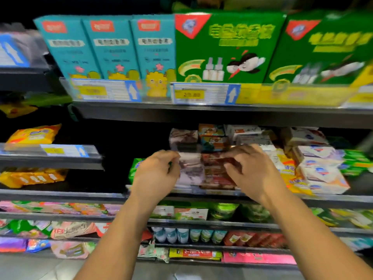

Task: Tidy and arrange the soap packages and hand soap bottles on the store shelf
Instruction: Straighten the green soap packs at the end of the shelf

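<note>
Arms (125,229) outstretched, left hand (157,172) pinching pale package (191,169), right hand (254,168) gripping red package (216,175)

Yellow price field (190,94) on the clear shelf-edge tag: begins 2, ends .80; the middle digit is smeared.
Blue end patch (232,95) of that tag: white arrow pointing up.
Green cardboard box (240,31): yellow-green Chinese headline, too blurred to read.
Teal cardboard boxes (111,42): red brand patch and white title band, characters unreadable.
</note>
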{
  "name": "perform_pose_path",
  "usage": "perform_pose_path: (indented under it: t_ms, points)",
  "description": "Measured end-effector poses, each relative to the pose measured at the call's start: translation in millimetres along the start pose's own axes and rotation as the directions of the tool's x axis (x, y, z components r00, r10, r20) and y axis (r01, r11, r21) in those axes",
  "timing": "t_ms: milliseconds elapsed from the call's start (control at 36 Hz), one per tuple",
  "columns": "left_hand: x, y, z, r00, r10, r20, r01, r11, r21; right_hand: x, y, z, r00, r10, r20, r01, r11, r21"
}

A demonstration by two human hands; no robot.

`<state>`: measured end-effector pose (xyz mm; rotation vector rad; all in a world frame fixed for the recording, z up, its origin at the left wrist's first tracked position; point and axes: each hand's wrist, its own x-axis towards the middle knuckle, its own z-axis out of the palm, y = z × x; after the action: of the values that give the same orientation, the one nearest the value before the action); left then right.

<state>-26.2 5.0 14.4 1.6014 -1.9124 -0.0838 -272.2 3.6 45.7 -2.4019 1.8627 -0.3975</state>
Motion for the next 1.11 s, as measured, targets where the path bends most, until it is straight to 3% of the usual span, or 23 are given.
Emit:
perform_pose_path:
  t_ms: [167,333,417,583,778,944,1000,1111]
  points:
    - [18.2,73.8,30.4,0.979,0.15,0.142,-0.147,0.989,-0.028,-20.0,87.3,-21.2,0.985,-0.023,-0.174,0.022,1.0,-0.007]
    - [38.4,155.7,61.4,0.91,0.139,0.391,-0.133,0.99,-0.041,-49.3,169.1,-41.5,0.957,0.132,-0.259,-0.135,0.991,0.007]
    - [46.0,192.9,79.6,0.872,0.19,0.45,-0.178,0.982,-0.069,-64.2,207.0,-50.7,0.946,0.199,-0.256,-0.201,0.979,0.018]
    - [59.2,249.9,128.7,0.855,0.33,0.399,-0.348,0.937,-0.028,-82.0,283.9,-56.5,0.935,0.331,-0.127,-0.331,0.943,0.016]
    - [68.9,291.0,183.4,0.794,0.333,0.508,-0.392,0.92,0.009,-84.9,347.3,-50.3,0.928,0.372,-0.024,-0.371,0.928,0.041]
    - [61.0,303.8,209.2,0.843,0.315,0.437,-0.396,0.912,0.106,-77.1,395.9,-21.3,0.949,0.311,0.054,-0.316,0.937,0.148]
    - [58.3,304.5,214.1,0.86,0.294,0.416,-0.361,0.928,0.091,-71.2,391.4,-21.0,0.917,0.372,0.143,-0.384,0.921,0.065]
    - [55.2,309.7,210.9,0.874,0.27,0.404,-0.347,0.929,0.129,-67.7,388.5,-18.0,0.913,0.399,0.087,-0.408,0.901,0.151]
